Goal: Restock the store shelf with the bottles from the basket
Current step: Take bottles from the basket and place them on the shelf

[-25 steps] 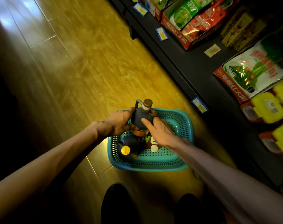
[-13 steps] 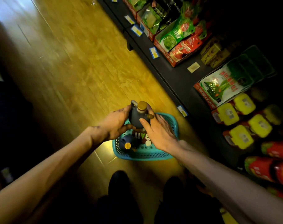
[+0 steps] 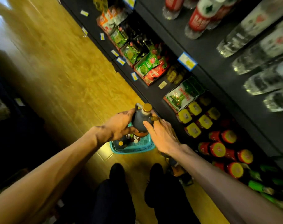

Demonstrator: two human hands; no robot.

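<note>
A dark bottle [image 3: 140, 118] with a gold cap and a small loop handle hangs upright above the teal basket [image 3: 137, 147]. My left hand [image 3: 119, 125] grips its left side and my right hand [image 3: 160, 133] holds its right side, thumb across the front. The basket stands on the wooden floor by my feet, and two more bottles lie in it: a dark one with a yellow cap [image 3: 122, 142] and one with a white cap [image 3: 135, 138]. My hands hide most of the basket's far half.
A dark store shelf [image 3: 207, 50] runs along the right, with clear and red-labelled bottles on the upper level. Below are snack bags [image 3: 147, 65], yellow-lidded tubs [image 3: 194, 117] and red jars [image 3: 218, 149]. The wooden aisle floor [image 3: 60, 70] stretches to the left. My shoes [image 3: 116, 172] stand just behind the basket.
The bottle has risen out of the basket in both hands. My view has lifted, so the basket looks smaller and the upper shelf with bottles has come into sight.
</note>
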